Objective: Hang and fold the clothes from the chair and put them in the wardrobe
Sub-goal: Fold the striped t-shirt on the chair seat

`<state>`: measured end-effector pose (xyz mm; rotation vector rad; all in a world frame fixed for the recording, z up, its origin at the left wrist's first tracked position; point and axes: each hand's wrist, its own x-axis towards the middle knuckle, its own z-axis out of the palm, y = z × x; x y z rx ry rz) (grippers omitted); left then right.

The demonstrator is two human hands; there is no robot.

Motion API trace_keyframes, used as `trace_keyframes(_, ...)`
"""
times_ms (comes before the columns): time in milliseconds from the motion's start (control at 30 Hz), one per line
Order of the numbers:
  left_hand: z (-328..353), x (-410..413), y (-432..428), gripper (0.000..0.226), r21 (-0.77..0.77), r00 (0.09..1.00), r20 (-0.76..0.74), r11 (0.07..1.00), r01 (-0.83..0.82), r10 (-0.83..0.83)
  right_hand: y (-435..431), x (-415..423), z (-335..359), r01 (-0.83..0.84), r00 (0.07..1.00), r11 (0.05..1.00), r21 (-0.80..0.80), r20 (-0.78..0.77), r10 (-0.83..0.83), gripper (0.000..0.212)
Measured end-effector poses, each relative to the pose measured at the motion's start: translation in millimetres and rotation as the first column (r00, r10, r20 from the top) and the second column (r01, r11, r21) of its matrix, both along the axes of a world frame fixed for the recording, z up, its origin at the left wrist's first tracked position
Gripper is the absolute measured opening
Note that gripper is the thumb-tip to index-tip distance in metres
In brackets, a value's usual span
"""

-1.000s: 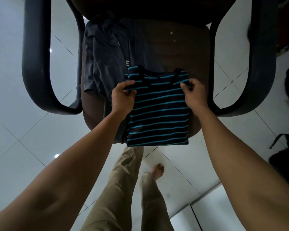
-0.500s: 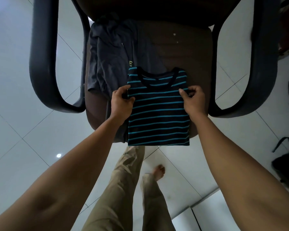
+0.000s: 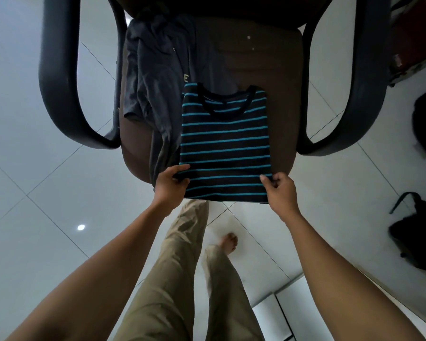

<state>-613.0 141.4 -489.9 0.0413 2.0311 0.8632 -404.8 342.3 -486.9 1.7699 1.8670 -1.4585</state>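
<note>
Shirt position: The folded striped shirt (image 3: 225, 143), black with teal bands, lies flat on the chair seat (image 3: 278, 70). Its collar points toward the backrest, and its near hem reaches just past the front edge of the seat.
Left grip: Your left hand (image 3: 171, 184) grips the shirt's near left corner. The thumb lies on top of the fabric and the fingers curl under the edge.
Right grip: Your right hand (image 3: 279, 190) pinches the near right corner. The thumb presses on the top face and the curled fingers close on the side edge.
Grip state: Both of your hands are clamped on the striped shirt, one at each near corner, well apart across its width.
Second garment: A crumpled grey garment (image 3: 155, 77) lies on the left part of the seat. It touches the striped shirt's left edge and seems to run partly under it. A pale letter shows on it just above the shirt's left shoulder.
Chair frame: The seat is dark brown. A looped dark left armrest (image 3: 59, 77) and right armrest (image 3: 369, 77) stand one on each side of it.
Your stance: Your legs, in khaki trousers (image 3: 177, 279), stand in front of the seat, with one bare foot (image 3: 229, 242) on the pale tiled floor (image 3: 35, 193).
Surroundings: A black bag (image 3: 418, 244) with a strap lies on the floor to your right, well apart from the chair.
</note>
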Motion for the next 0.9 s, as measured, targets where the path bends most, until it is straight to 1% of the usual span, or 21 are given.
trace_keyframes(67,-0.6,2.8,-2.4,0.037,-0.036,1.000,-0.016,0.999,0.021,-0.021,-5.7,6.2,-1.6,-0.044,0.998,0.999,-0.028,0.035,0.045,0.027)
trace_keyframes(167,-2.3,4.6,-2.5,0.035,-0.113,0.995,-0.048,0.990,0.086,-0.091,-7.9,2.8,-1.8,-0.027,0.997,0.998,-0.063,0.074,0.032,0.023)
trace_keyframes(267,-2.3,2.8,5.9,0.027,-0.159,0.982,-0.103,0.978,0.139,-0.156,-5.2,-8.2,1.3,-0.005,0.996,1.000,-0.026,0.083,0.007,0.018)
trace_keyframes(333,1.5,-1.7,16.8,0.028,-0.148,0.970,-0.192,0.982,0.121,-0.149,1.4,-19.3,3.9,0.031,0.999,0.999,0.028,0.025,-0.032,0.028)
trace_keyframes(400,4.9,-7.9,27.9,0.033,-0.114,0.960,-0.253,0.989,0.094,-0.121,10.1,-30.8,2.6,0.029,0.999,0.997,0.067,-0.029,-0.027,0.047)
trace_keyframes(433,5.2,-10.7,32.3,0.035,-0.103,0.961,-0.249,0.990,0.094,-0.118,13.9,-35.9,1.1,0.009,0.999,0.997,0.074,-0.034,-0.006,0.055)
trace_keyframes(500,5.3,-15.7,39.0,0.033,-0.088,0.974,-0.189,0.990,0.111,-0.126,19.4,-43.9,-1.6,-0.028,0.999,0.998,0.064,-0.025,0.029,0.065)
trace_keyframes(567,5.7,-20.1,42.9,0.030,-0.076,0.986,-0.110,0.990,0.116,-0.124,21.4,-48.9,-2.8,-0.053,0.998,0.998,0.033,-0.031,0.054,0.070)
trace_keyframes(667,6.7,-24.3,46.0,0.030,-0.048,0.990,-0.014,0.989,0.137,-0.138,18.9,-54.2,-1.9,-0.053,0.998,0.998,-0.015,-0.041,0.053,0.076)
trace_keyframes(800,6.1,-30.8,49.6,0.038,-0.018,0.982,0.011,0.982,0.190,-0.189,16.1,-56.2,-2.9,-0.044,0.998,0.999,-0.029,-0.050,0.042,0.075)
trace_keyframes(900,6.5,-33.3,52.5,0.043,0.007,0.983,0.053,0.985,0.174,-0.175,14.7,-53.6,-1.4,0.024,0.995,0.998,-0.050,-0.091,-0.028,0.072)
